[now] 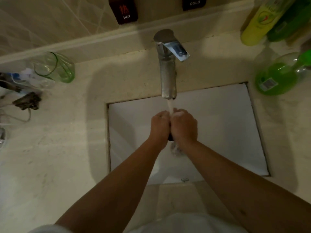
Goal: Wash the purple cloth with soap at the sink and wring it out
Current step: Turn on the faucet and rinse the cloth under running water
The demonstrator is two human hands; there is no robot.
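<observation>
A beige stone counter [55, 157] surrounds the white rectangular sink [227, 132]. At its back edge, the chrome tap [167, 71] runs water onto the left hand [159, 126] and right hand [184, 126], curled together around a dark, mostly hidden purple cloth [170, 137]. 2 green bottles [276, 78] stand at the back-right corner, and a clear green glass [55, 67] at the back left.

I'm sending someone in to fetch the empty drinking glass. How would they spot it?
Start at the faucet behind the sink, then look along the counter to its left. The clear, green-tinted glass stands by the wall ledge, empty and open-topped, unlike the capped green bottles on the right.
</observation>
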